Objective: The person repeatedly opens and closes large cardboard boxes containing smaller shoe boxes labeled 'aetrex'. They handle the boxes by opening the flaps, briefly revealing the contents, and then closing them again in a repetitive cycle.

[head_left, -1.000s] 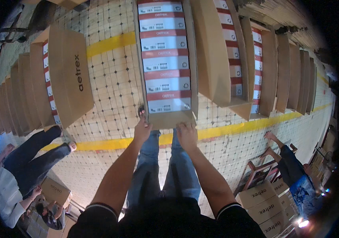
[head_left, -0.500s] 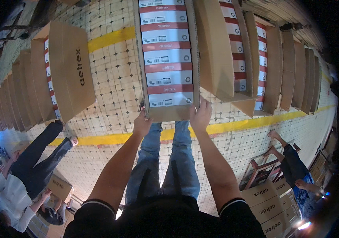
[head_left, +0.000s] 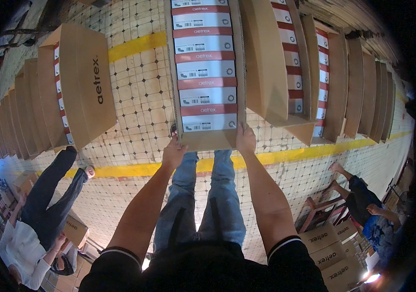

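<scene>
A long open cardboard carton (head_left: 209, 141) runs away from me in the middle. Inside it stand several shoeboxes (head_left: 209, 122) in a row, white on the label side with red lids. My left hand (head_left: 173, 153) grips the carton's near left corner, thumb over the near flap and the other fingers hidden along the side. At the near right corner my right hand (head_left: 246, 140) is closed round the carton's edge, its fingers partly hidden behind the cardboard. The carton's far end lies outside the picture.
More open cartons with shoeboxes stand close on the right (head_left: 266, 63) and further off on the left (head_left: 88, 87). Yellow lines (head_left: 286, 155) cross the tiled floor. One person (head_left: 32, 238) is at the lower left, another (head_left: 371, 214) beside stacked closed cartons (head_left: 322, 238) at the lower right.
My right hand has shifted from the near flap's top edge to the carton's right corner. My left hand keeps its hold. The person at the left has moved slightly.
</scene>
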